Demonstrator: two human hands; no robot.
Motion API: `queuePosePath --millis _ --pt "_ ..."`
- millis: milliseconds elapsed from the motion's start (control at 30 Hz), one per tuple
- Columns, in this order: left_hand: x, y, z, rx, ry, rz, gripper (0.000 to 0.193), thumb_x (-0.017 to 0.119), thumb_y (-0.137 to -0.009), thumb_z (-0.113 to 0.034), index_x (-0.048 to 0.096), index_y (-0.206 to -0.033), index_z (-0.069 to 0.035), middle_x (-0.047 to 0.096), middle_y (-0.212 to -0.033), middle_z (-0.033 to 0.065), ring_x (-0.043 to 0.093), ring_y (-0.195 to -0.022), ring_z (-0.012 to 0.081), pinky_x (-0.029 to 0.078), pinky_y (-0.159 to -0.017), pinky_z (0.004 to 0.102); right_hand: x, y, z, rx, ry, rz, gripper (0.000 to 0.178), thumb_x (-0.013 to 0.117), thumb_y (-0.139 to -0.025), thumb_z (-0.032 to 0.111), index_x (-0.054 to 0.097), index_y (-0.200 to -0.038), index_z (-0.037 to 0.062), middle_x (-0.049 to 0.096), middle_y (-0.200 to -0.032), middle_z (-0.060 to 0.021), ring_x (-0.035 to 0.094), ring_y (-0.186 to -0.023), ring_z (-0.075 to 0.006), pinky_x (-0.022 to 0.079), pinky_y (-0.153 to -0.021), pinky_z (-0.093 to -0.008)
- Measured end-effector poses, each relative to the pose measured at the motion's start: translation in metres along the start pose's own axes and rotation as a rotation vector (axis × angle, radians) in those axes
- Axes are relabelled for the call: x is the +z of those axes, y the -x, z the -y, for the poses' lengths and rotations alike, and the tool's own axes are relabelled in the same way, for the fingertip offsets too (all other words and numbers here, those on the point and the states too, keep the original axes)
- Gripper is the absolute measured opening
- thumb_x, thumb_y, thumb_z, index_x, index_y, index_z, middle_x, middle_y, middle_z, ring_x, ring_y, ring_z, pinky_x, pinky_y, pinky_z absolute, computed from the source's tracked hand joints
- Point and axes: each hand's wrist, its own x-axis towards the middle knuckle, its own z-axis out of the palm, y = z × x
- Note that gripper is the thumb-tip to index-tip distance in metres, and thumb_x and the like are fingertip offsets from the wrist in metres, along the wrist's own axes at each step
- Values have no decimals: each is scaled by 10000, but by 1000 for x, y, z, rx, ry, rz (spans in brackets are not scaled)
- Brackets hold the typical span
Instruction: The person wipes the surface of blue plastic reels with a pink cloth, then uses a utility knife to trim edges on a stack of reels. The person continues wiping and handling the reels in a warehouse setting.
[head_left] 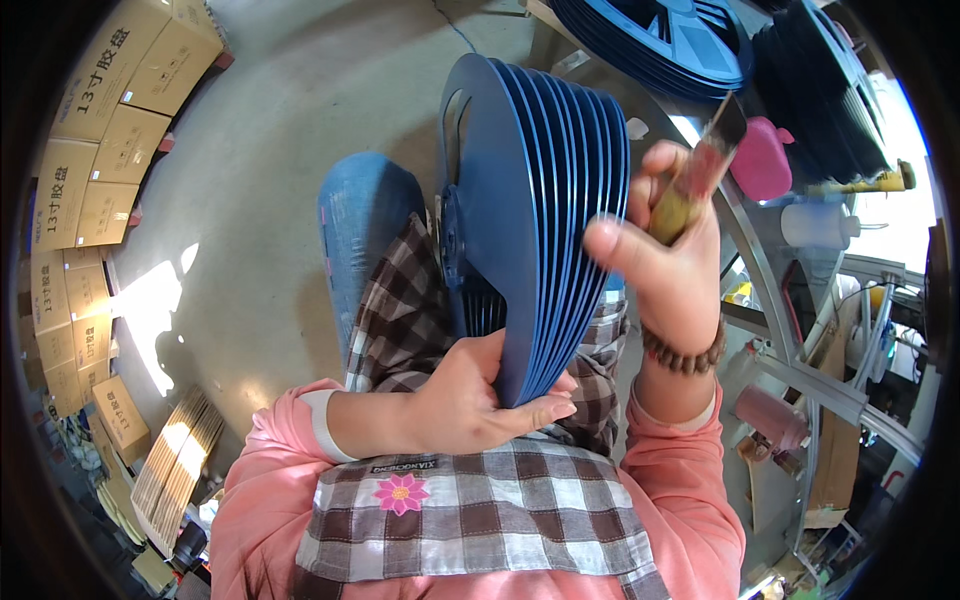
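A stack of blue plastic reel discs (pixel 575 230) stands on edge over my lap, its flat round side turned to the left. My left hand (pixel 470 395) grips the stack's lower edge, with the thumb along the near rim and fingers reaching behind it. To the right, my right hand (pixel 665 245) is closed around a short tool (pixel 697 170) with a yellowish, red-marked handle and a flat dark end. Motion blurs the tool, so I cannot tell whether it is a brush or a scraper. The right thumb overlaps the discs' right edge; contact there is unclear.
More blue reels (pixel 665 45) lie piled on the table at the upper right, beside a dark reel stack (pixel 820 95). A pink object (pixel 763 160) and a white bottle (pixel 815 226) sit nearby. Cardboard boxes (pixel 140 100) line the left. Slatted wood (pixel 178 462) lies lower left.
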Motion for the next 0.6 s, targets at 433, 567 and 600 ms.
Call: queuePosePath --millis 433,567,600 --pt "-9 0 3 102 85 11 578 676 -910 -171 384 -1346 70 672 -1049 152 674 -967 212 541 -885 351 -48 30 -3 70 94 467 359 446 -1036 276 528 -1182 -42 568 -884 -56 540 -713 -92 434 -660 -212" --pt "-11 1 5 108 97 27 544 606 -919 -84 352 -1377 59 648 -1120 203 666 -1011 244 533 -912 375 -47 40 9 55 181 493 285 498 -988 73 550 -1237 -57 608 -970 -63 582 -847 -103 458 -747 -227" --pt "-10 1 2 97 118 17 539 604 -915 -67 354 -1377 56 641 -1145 210 660 -1032 250 527 -925 384 -42 43 11 44 210 447 299 504 -972 32 546 -1255 -59 613 -987 -61 582 -854 -100 456 -746 -225"
